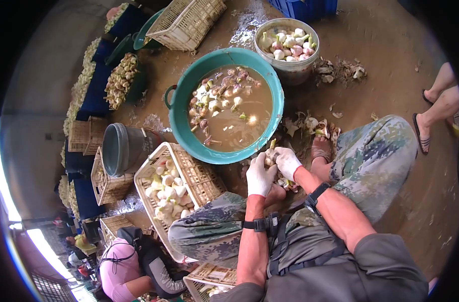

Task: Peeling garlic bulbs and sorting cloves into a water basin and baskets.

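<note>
Between my two hands is a garlic bulb [269, 157] with a short green stem pointing up. My left hand [259, 176], in a white knit glove, grips it from the left. In a matching glove, my right hand [288, 162] has its fingers on the bulb's right side and partly covers it. Just beyond my hands stands a round green tub [225, 157] of murky brown water, where several unpeeled garlic bulbs [235, 81] float. Peeled skins [309, 122] lie on the wet ground close to my right foot.
To the left, a cream plastic crate [205, 175] holds pale garlic. A bucket [295, 70] of bulbs stands behind the tub. Grey buckets [133, 147] and more crates [188, 24] line the far left. One person in pink [118, 264] crouches at lower left; another person's feet [424, 126] are at right.
</note>
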Action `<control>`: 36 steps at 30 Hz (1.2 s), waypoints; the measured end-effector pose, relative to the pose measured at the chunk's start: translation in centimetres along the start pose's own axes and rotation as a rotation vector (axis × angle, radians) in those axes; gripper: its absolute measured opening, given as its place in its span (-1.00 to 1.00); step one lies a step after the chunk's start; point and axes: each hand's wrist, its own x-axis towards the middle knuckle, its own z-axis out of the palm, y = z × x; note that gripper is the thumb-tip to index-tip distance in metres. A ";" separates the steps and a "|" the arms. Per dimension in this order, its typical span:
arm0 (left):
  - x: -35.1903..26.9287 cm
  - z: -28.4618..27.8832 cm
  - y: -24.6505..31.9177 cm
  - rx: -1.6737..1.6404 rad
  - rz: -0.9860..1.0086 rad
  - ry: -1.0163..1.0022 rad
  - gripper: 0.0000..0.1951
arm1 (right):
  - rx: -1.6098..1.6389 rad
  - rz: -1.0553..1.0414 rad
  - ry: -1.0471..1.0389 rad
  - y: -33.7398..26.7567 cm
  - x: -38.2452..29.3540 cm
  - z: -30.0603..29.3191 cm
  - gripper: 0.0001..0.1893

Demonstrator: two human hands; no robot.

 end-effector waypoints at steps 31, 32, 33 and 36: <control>-0.7 2.2 2.1 0.406 0.178 0.115 -0.83 | -0.173 -0.212 0.297 4.7 4.1 -0.1 -0.84; -0.7 2.4 2.3 0.403 0.182 0.108 -0.83 | -0.148 -0.222 0.313 5.0 3.9 -0.5 -0.83; -0.7 2.1 2.0 0.393 0.175 0.097 -0.84 | -0.121 -0.230 0.308 4.4 3.5 0.2 -0.82; -0.6 1.8 1.7 0.205 0.130 0.056 -0.68 | -0.255 -0.303 0.392 3.4 2.8 -0.1 -0.82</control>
